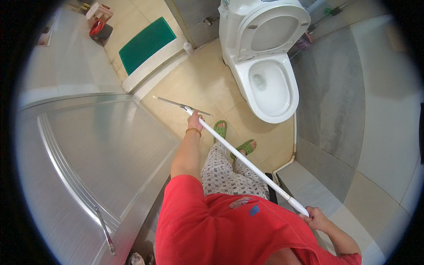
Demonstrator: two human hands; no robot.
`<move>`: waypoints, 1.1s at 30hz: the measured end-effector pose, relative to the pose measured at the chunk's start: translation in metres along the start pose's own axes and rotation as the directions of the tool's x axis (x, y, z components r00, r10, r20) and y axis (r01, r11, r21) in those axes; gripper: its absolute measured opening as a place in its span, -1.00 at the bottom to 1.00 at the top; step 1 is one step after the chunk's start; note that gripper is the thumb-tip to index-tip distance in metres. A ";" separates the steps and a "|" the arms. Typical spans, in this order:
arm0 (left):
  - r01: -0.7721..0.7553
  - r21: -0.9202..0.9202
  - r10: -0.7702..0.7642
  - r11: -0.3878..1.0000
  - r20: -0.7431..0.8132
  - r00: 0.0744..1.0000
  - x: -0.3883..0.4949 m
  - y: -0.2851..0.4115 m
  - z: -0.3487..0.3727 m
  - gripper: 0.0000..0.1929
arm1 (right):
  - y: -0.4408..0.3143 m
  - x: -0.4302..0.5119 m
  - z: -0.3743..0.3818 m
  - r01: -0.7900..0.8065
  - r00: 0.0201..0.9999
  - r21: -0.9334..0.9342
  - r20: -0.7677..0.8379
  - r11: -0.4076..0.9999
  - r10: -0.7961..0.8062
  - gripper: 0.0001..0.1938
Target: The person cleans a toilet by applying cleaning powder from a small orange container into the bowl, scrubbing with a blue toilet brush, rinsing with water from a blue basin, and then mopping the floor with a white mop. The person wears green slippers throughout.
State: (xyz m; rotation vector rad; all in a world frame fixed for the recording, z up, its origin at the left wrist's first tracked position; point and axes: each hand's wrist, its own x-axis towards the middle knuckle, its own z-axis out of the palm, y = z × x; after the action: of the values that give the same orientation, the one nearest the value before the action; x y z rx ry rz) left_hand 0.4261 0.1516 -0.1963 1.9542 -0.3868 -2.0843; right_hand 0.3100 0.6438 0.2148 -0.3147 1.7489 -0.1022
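A long white pole (245,159) runs diagonally across the front of my body. My left hand (195,121) grips it near its upper end, close below the thin bar-shaped head of a floor squeegee (182,106). This head is over the tiled floor; whether it touches the tiles I cannot tell. My right hand (314,218) is closed around the other end of the pole, low on the right beside my red shirt. Green slippers (246,145) are on my feet, between the pole and the toilet (276,82), whose lid and seat stand raised.
At the left is a door (99,149) with a metal handle (105,232). A raised threshold (155,68) borders a green mat (147,44). Near it are a white bottle (188,48) and a small bin with a red liner (101,30). Tiled wall and a white pipe (294,139) lie right.
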 end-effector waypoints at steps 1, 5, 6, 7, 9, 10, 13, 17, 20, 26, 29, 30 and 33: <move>0.001 0.009 -0.001 1.000 0.005 1.000 0.001 0.001 0.000 -0.82 | 0.000 0.001 -0.002 -0.036 0.997 0.084 0.068 0.996 0.030 -0.67; -0.013 0.035 0.014 0.999 -0.022 1.000 0.005 -0.002 0.012 -0.77 | -0.013 -0.001 -0.013 -0.280 0.929 0.488 0.355 0.827 0.105 -0.69; -0.024 0.035 0.026 0.999 -0.044 0.999 0.009 -0.003 0.013 -0.75 | -0.011 0.002 -0.014 -0.312 0.916 0.522 0.387 0.793 0.106 -0.70; -0.032 0.054 0.034 0.998 -0.029 0.999 0.015 0.000 0.012 -0.74 | -0.012 0.005 -0.016 -0.345 0.902 0.554 0.418 0.758 0.106 -0.71; -0.047 0.087 0.047 0.995 -0.005 0.999 0.028 0.005 0.009 -0.71 | -0.023 0.022 -0.024 -0.331 0.898 0.489 0.426 0.807 0.110 -0.70; -0.028 0.110 0.027 0.993 0.010 1.000 0.028 0.005 0.015 -0.69 | -0.033 0.031 -0.027 -0.327 0.896 0.460 0.429 0.825 0.116 -0.70; 0.025 0.122 -0.028 0.992 0.024 0.999 0.021 -0.011 0.023 -0.63 | -0.057 0.090 -0.015 -0.272 0.899 0.597 0.438 0.755 -0.023 -0.65; 0.235 -0.138 -0.215 0.962 0.147 0.965 -0.001 -0.048 0.011 -0.62 | -0.129 0.208 0.006 -0.452 0.727 0.746 0.626 0.489 -0.283 -0.69; 0.415 -0.326 -0.340 0.849 0.264 0.903 -0.030 -0.066 0.015 -0.63 | -0.167 0.258 -0.003 -0.368 0.774 0.737 0.580 0.566 -0.252 -0.77; 0.105 -0.192 -0.103 0.976 0.018 0.994 0.044 -0.061 -0.038 -0.77 | -0.144 0.186 -0.045 -0.252 0.742 0.434 0.660 0.865 -0.115 -0.61; 0.005 -0.227 -0.026 0.974 -0.094 0.995 0.063 -0.009 -0.036 -0.79 | -0.151 0.143 -0.063 -0.298 0.808 0.354 0.588 0.887 0.037 -0.51; -0.004 -0.262 -0.018 0.965 -0.083 0.996 0.069 0.006 -0.041 -0.81 | -0.153 0.139 -0.065 -0.258 0.826 0.380 0.564 0.888 -0.002 -0.48; -0.059 -0.149 0.049 0.987 -0.069 0.996 0.056 0.023 -0.019 -0.81 | -0.175 0.156 -0.063 -0.115 0.862 0.368 0.498 0.923 -0.091 -0.41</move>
State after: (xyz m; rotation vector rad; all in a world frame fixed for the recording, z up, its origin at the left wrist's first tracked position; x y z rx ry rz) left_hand 0.4420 0.1097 -0.2411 1.8965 -0.2570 -1.9507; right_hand 0.2493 0.4280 0.1215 -0.0282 1.1663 -0.3234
